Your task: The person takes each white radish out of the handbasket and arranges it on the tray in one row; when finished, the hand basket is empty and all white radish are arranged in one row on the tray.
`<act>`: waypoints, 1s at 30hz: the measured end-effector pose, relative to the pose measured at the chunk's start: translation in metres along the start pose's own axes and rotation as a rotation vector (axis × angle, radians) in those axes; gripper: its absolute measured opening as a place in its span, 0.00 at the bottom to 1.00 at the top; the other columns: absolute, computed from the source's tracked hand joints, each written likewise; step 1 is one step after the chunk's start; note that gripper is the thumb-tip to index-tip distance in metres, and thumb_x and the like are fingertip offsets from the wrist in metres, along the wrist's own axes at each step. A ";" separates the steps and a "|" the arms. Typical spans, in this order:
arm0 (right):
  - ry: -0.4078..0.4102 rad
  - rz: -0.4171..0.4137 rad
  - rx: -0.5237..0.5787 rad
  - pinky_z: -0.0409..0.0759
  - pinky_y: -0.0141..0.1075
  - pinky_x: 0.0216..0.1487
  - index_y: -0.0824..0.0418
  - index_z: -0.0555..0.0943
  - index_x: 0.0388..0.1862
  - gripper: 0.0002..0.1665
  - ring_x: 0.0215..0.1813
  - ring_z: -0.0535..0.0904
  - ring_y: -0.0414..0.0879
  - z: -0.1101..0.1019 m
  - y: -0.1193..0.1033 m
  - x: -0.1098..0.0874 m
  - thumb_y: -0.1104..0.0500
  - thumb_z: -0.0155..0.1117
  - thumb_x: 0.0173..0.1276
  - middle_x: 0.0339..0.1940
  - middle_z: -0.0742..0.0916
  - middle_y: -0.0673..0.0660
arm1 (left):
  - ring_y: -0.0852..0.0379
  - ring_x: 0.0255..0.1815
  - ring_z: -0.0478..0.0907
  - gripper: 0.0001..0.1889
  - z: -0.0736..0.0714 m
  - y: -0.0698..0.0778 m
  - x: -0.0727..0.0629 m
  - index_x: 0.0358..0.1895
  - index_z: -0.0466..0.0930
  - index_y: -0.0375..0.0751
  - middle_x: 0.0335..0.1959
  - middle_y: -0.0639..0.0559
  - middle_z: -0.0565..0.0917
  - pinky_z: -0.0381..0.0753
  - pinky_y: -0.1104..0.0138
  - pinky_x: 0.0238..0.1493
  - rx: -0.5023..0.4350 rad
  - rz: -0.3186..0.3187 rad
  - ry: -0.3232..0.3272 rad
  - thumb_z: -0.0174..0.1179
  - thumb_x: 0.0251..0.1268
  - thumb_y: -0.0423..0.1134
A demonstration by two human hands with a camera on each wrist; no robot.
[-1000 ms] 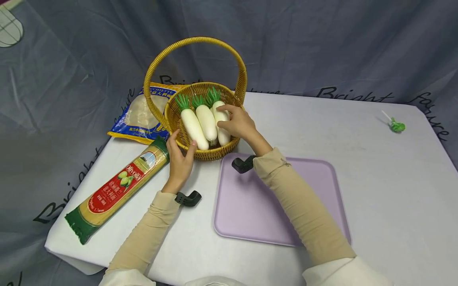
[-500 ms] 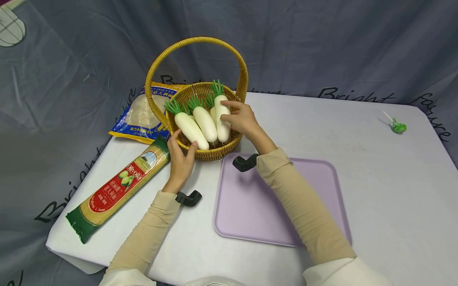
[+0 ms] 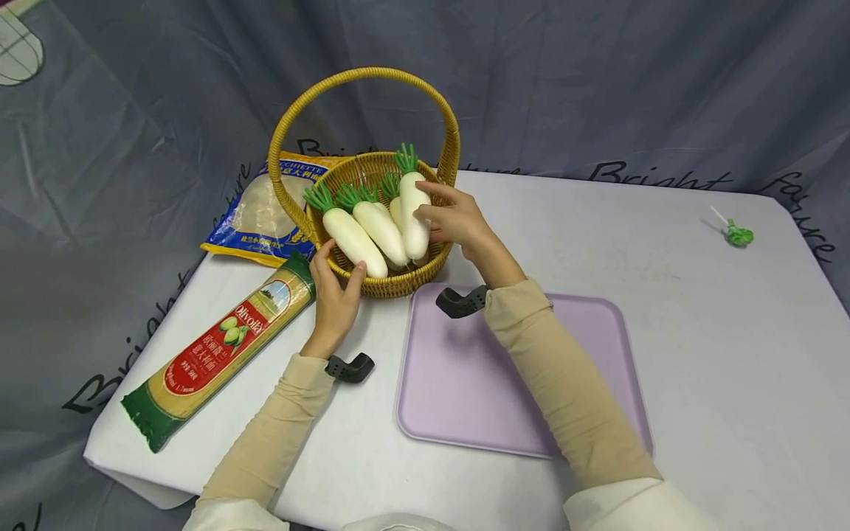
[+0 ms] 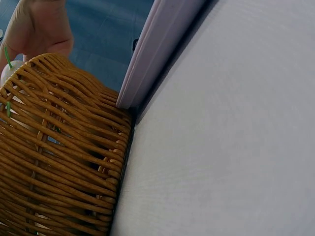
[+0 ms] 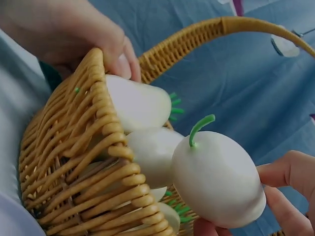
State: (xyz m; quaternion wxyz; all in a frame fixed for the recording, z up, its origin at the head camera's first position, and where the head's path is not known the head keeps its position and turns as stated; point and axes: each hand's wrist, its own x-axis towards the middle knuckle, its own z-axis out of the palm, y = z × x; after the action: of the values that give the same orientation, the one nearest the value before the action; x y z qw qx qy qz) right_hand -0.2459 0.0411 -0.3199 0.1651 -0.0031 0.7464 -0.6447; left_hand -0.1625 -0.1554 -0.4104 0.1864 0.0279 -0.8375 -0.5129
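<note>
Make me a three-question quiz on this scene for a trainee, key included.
1. Name what the right hand pinches.
2. True or false: the left hand touches the rim of the round golden wicker basket.
3. In the head view, which lies farthest right on the white cloth-covered table?
A) long packet with green ends
B) flat blue-and-yellow bag
C) small bumpy green thing on a white stick

Key:
1. An elongated white radish with a green top.
2. True.
3. C.
</note>
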 end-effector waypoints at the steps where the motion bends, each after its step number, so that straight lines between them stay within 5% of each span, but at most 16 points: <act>1: -0.003 -0.003 0.002 0.76 0.45 0.51 0.38 0.71 0.59 0.30 0.39 0.75 0.45 -0.001 0.000 -0.001 0.58 0.60 0.57 0.54 0.75 0.56 | 0.52 0.69 0.50 0.32 0.000 0.000 0.000 0.66 0.50 0.48 0.65 0.42 0.52 0.50 0.54 0.68 0.000 0.000 -0.002 0.51 0.61 0.48; 8: -0.013 -0.040 0.085 0.77 0.35 0.41 0.38 0.72 0.58 0.30 0.35 0.74 0.43 -0.012 0.002 -0.016 0.60 0.60 0.58 0.53 0.77 0.57 | 0.51 0.69 0.50 0.32 0.000 0.001 0.001 0.66 0.50 0.48 0.66 0.42 0.52 0.50 0.53 0.68 0.004 -0.003 -0.005 0.52 0.61 0.48; 17: -0.040 -0.021 0.165 0.77 0.42 0.48 0.41 0.69 0.61 0.30 0.41 0.78 0.45 -0.030 0.024 -0.042 0.62 0.57 0.59 0.52 0.77 0.59 | 0.49 0.69 0.50 0.32 -0.004 -0.003 -0.004 0.66 0.49 0.48 0.65 0.42 0.51 0.50 0.52 0.68 0.008 -0.035 -0.002 0.51 0.61 0.47; 30: -0.114 -0.172 0.081 0.79 0.36 0.41 0.54 0.64 0.63 0.32 0.40 0.78 0.41 -0.039 0.059 -0.108 0.68 0.56 0.59 0.49 0.72 0.60 | 0.49 0.69 0.50 0.32 0.000 0.002 -0.001 0.66 0.50 0.47 0.65 0.41 0.52 0.50 0.53 0.68 -0.001 -0.018 -0.007 0.51 0.61 0.47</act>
State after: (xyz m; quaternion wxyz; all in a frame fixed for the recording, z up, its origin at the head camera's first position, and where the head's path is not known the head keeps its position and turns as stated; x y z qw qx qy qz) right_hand -0.1410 0.1125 -0.3457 0.1511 -0.0971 0.7062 -0.6848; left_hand -0.1614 -0.1540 -0.4096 0.1789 0.0337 -0.8377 -0.5149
